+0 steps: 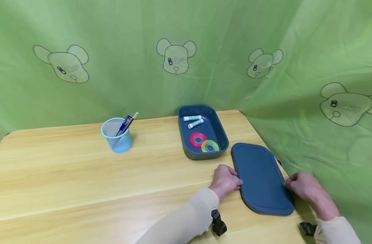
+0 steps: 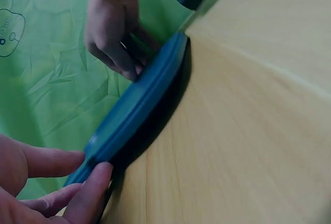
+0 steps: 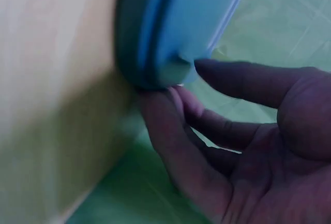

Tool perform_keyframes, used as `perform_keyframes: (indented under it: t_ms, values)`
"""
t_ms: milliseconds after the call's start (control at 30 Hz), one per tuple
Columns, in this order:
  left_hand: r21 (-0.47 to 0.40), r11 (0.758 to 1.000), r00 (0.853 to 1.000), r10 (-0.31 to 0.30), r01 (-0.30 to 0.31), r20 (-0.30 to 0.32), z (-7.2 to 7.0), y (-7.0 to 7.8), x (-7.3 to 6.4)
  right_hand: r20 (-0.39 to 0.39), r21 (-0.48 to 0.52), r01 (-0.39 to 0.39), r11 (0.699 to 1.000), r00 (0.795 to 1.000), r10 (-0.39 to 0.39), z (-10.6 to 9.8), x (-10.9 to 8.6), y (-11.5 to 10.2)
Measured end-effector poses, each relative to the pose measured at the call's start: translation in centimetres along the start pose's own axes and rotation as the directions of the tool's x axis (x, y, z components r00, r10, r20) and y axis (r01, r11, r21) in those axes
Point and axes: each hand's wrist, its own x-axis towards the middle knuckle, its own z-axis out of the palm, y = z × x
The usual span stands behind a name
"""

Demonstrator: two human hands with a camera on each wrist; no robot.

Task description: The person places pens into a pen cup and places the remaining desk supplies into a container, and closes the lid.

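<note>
A dark blue lid with rounded corners lies flat side up near the right edge of the table. My left hand pinches its left edge, thumb on top and fingers at the rim in the left wrist view. On the opposite edge is my right hand, with thumb above and fingers beneath the rim in the right wrist view. In the left wrist view a dark gap shows under the lid. Just beyond it stands an uncovered dark blue box holding two glue sticks, a pink ring and a yellow-green ring.
A light blue mesh pen cup with a blue pen and a pencil stands at the back left of the wooden table. Green curtain with bear drawings hangs behind and along the right side, close to my right hand.
</note>
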Motion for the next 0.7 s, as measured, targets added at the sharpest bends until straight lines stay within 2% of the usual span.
perform_keyframes:
  t_ms: [133, 233, 300, 400, 467, 600, 700]
  values:
    - [0.003, 1.000, 1.000, 0.019, -0.019, 0.002, -0.3, 0.0, 0.2, -0.022, 0.048, 0.012, 0.999, 1.000, -0.011, -0.1, 0.1, 0.2]
    - [-0.009, 1.000, 1.000, 0.001, 0.000, 0.010, -0.3, -0.2, 0.1, -0.019, 0.123, 0.004, 0.992, 1.000, -0.002, 0.2, -0.2, 0.7]
    - [-0.016, 1.000, 1.000, -0.017, 0.017, 0.011, -0.4, -0.2, 0.2, 0.033, 0.252, -0.031, 0.967, 0.999, 0.024, 0.5, -0.4, 1.0]
    - [-0.024, 0.999, 1.000, -0.026, 0.027, 0.012, -0.5, -0.2, 0.2, 0.137, 0.445, -0.123, 0.887, 0.988, 0.068, 0.9, -0.7, 1.5]
    - [-0.034, 0.999, 1.000, -0.022, 0.022, 0.014, -0.5, -0.2, 0.2, 0.186, 0.523, -0.174, 0.834, 0.979, 0.087, 1.0, -0.7, 1.8]
    - [-0.071, 0.997, 1.000, -0.012, 0.014, 0.025, -0.7, 0.0, 0.3, 0.205, 0.549, -0.170, 0.819, 0.977, 0.065, 0.8, -0.5, 2.0]
    - [-0.100, 0.995, 0.999, -0.017, 0.020, 0.030, -0.7, 0.2, 0.3, 0.202, 0.545, -0.161, 0.823, 0.978, 0.058, 0.4, -0.5, 2.1]
